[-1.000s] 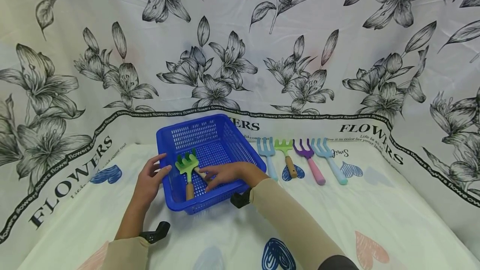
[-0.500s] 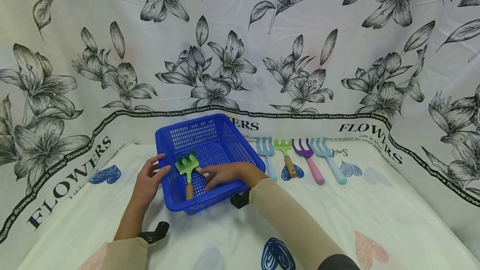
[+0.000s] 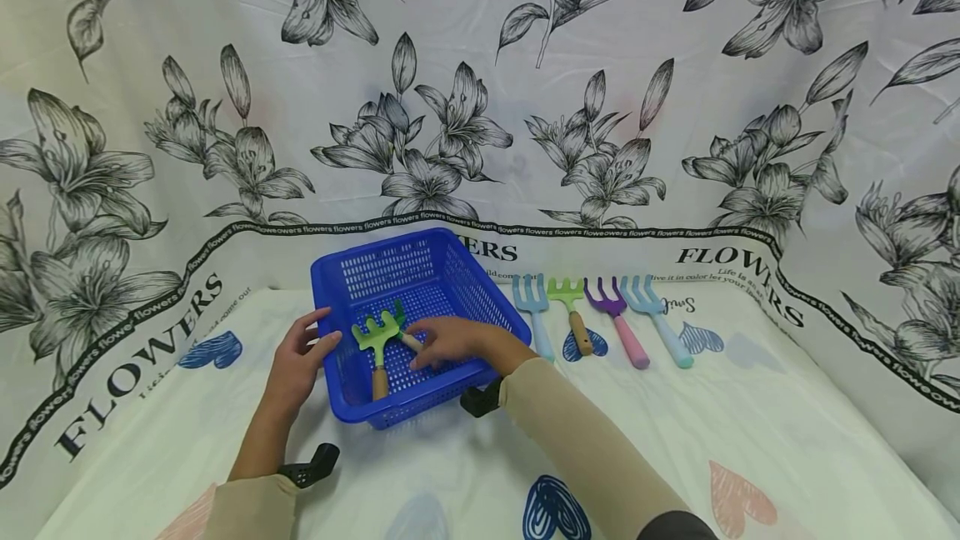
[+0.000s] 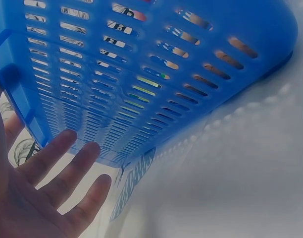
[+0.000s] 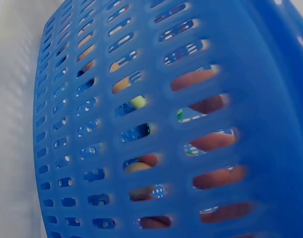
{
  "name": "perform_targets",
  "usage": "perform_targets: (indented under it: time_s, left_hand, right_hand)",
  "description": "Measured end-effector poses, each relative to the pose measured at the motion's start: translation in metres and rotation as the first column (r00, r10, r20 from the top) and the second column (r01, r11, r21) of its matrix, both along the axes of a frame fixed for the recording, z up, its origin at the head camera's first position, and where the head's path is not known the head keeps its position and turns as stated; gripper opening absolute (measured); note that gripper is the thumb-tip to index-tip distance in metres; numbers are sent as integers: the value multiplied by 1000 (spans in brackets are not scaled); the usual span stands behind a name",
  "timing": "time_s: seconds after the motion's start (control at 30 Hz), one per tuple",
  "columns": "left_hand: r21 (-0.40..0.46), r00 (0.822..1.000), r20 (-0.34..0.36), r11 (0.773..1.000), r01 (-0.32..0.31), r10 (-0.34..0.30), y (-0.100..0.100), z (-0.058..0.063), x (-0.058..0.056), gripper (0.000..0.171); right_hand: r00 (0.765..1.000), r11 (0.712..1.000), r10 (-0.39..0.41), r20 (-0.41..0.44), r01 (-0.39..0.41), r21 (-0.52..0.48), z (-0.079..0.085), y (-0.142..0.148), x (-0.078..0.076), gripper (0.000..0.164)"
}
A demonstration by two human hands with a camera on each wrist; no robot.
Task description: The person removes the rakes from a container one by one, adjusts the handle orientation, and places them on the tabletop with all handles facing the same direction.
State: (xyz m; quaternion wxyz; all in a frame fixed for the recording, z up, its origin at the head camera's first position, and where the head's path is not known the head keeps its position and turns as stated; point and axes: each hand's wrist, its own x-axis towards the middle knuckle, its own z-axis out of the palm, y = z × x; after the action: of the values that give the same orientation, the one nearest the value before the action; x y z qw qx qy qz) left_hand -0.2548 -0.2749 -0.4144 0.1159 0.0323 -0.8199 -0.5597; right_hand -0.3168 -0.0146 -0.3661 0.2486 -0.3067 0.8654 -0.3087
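A blue plastic basket [image 3: 345, 407] with slotted walls stands left of centre. My left hand [image 3: 302, 354] rests at its left rim, thumb and index fingertips touching the edge; in the left wrist view its other fingers spread loosely outside the wall. Inside the basket, my right hand [image 3: 453, 338] pinches the pale handle of a dark green garden hand fork [image 3: 409, 342], whose far tines sit partly behind a light green hand fork [image 3: 379, 336]. That one lies on the basket floor, wooden handle toward me. The right wrist view shows mostly basket wall, with fingers glimpsed through the slots.
Right of the basket, a row of hand forks lies on the cloth: light blue [image 3: 534, 307], green with a wooden handle [image 3: 576, 319], purple and pink [image 3: 621, 323], and another light blue [image 3: 662, 323]. A flower-printed curtain [image 3: 585, 107] hangs behind.
The dark green fork has shifted right, out from behind the light green one, as my right hand has moved slightly up and right. My left hand and the basket stay put.
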Motion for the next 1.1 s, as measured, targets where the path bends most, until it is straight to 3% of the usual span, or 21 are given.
perform_targets:
  time_s: [0.23,0.43,0.67,1.1]
  left_hand:
    - [5,1000,8,1000,-1,1,0,0,0,67]
    - [5,1000,-1,1000,-1,1,1,2,1,65]
    - [9,1000,-2,1000,0,0,0,2,1,66]
    - [9,1000,3,1000,1,-1,-1,1,1,65]
  right_hand:
    - [984,992,-68,-164,49,-118,1,1,-2,67]
    - [943,966,-189,-274,129,-224,1,3,-6,55]
    - [869,901,-387,-309,287,-325,5,5,-5,28]
    - [810,871,-461,-363,335,-359,7,8,-2,26]
